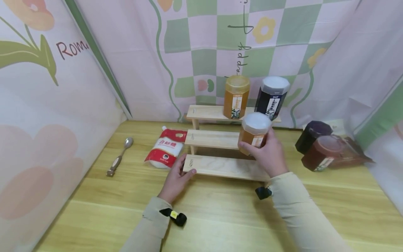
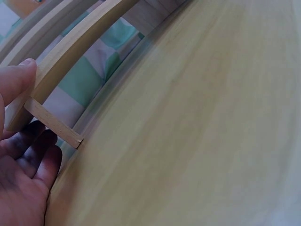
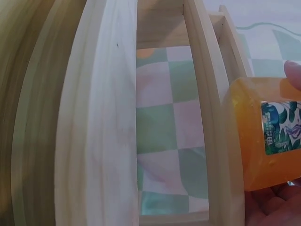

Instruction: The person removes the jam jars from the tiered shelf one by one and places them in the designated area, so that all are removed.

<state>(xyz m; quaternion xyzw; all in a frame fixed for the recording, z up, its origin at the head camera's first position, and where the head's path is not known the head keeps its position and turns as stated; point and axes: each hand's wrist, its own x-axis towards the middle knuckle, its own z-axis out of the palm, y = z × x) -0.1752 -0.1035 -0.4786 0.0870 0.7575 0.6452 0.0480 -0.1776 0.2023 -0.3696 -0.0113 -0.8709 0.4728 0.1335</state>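
In the head view, my right hand (image 1: pixel 273 155) grips an orange-filled jar (image 1: pixel 254 131) with a white lid, its base close over the middle step of a three-tier wooden display rack (image 1: pixel 217 165). The right wrist view has the orange jar (image 3: pixel 254 141) right by a wooden step, fingers on its far side. My left hand (image 1: pixel 175 179) holds the left end of the lowest step. In the left wrist view its thumb (image 2: pixel 21 77) lies on the board and the other fingers curl underneath. On the top step stand an amber jar (image 1: pixel 237 99) and a dark jar (image 1: pixel 271 99).
Left of the rack lies a red-and-white bag of white sugar (image 1: pixel 167 148), and farther left a spoon (image 1: pixel 119 157). To the right are a dark jar (image 1: pixel 310 136), a reddish jar (image 1: pixel 321 154) and a reddish packet (image 1: pixel 352 154). Printed curtains (image 1: pixel 138 70) enclose the table.
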